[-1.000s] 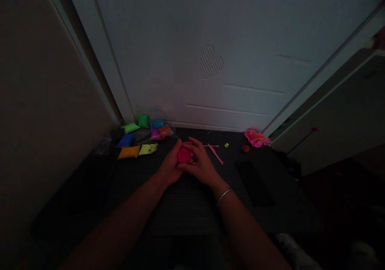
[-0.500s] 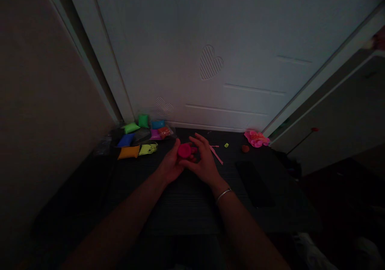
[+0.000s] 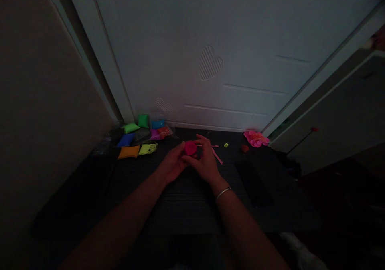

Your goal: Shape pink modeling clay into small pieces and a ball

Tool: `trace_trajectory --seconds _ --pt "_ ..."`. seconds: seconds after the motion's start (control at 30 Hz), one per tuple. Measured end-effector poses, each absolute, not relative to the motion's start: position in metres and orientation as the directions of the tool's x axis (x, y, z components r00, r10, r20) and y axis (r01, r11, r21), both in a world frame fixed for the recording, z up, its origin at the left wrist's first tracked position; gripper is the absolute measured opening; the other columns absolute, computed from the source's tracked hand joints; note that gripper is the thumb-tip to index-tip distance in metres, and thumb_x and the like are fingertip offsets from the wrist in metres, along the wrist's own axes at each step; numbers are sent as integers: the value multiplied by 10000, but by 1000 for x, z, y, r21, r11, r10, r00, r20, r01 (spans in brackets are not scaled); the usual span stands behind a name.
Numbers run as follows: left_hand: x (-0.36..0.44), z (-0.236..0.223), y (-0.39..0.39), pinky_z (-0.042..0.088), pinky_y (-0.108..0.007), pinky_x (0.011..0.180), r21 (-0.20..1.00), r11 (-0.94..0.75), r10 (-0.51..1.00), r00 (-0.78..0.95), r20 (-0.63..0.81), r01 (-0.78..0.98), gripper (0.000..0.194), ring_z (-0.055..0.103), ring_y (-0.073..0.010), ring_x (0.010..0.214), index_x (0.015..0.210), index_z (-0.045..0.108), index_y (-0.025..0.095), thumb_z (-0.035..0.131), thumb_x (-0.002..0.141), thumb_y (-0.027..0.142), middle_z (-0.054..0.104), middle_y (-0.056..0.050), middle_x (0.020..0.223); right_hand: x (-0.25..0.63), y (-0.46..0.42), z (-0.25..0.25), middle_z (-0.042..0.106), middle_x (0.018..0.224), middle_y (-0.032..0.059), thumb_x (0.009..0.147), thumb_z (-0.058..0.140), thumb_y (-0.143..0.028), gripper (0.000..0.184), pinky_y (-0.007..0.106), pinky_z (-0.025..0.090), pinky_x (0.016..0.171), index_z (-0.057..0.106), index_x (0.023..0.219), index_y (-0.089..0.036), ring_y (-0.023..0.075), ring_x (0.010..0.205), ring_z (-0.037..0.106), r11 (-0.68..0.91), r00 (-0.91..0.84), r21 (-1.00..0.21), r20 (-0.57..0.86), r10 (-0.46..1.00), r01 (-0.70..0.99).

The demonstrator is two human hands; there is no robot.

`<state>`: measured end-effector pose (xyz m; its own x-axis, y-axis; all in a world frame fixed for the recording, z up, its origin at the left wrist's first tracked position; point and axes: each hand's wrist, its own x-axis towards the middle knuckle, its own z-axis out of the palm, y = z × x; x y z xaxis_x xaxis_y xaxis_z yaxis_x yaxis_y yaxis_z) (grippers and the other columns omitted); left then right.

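A round, bright pink piece of modelling clay (image 3: 190, 147) is held between my two hands above the dark table. My left hand (image 3: 173, 165) grips it from the left, its thumb at the near left edge. My right hand (image 3: 206, 160) curves round the other side, fingers at the far edge and thumb at the near edge. Below and between the hands the underside of the clay is hidden. Just right of my right hand lie a thin pink tool (image 3: 217, 156) and another slim pink stick, partly covered by the fingers.
At the back left lie several coloured clay packets, among them an orange packet (image 3: 129, 152) and a green packet (image 3: 143, 120). Rightward are a small yellow-green bit (image 3: 225, 145), a reddish lump (image 3: 244, 148), a pink petalled object (image 3: 256, 138) and a dark flat slab (image 3: 254, 184).
The pink clay has moved slightly right and up, from the left palm to between both hands. My right fingers have closed in round it.
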<state>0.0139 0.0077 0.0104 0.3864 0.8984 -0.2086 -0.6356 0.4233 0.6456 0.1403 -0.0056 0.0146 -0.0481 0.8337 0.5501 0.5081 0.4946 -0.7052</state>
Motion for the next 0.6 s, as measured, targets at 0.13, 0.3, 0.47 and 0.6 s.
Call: trace_trajectory --seconds 0.13,0.3,0.47,0.6 --pt "14 11 10 481 -288 727 722 184 982 163 -99 -667 320 598 -130 753 992 561 185 652 686 203 615 -29 941 142 -5 15 457 1216 84 662 679 -294 520 379 409 897 454 1127 -234 215 1139 429 508 -20 -720 567 823 473" --pt "14 13 15 416 -233 818 859 -146 987 -132 93 -490 456 560 -119 885 955 559 202 713 547 68 597 -10 993 146 -2 14 527 1101 58 803 508 -233 269 305 463 801 532 1070 -238 164 1030 505 501 106 -774 578 809 388" --pt "14 10 16 389 -276 884 912 -311 948 -159 276 -267 463 547 -157 971 982 552 197 717 556 117 589 -42 1052 149 0 12 565 1044 53 812 482 -260 229 296 476 734 592 1011 -232 163 927 554 443 164 -819 525 835 364" --pt "11 9 18 382 -343 911 932 -318 944 -152 293 -174 463 555 -188 980 1014 547 170 710 582 196 609 -60 1044 153 3 12 596 993 57 799 501 -291 239 299 471 723 607 994 -203 161 879 570 431 253 -852 506 825 298"
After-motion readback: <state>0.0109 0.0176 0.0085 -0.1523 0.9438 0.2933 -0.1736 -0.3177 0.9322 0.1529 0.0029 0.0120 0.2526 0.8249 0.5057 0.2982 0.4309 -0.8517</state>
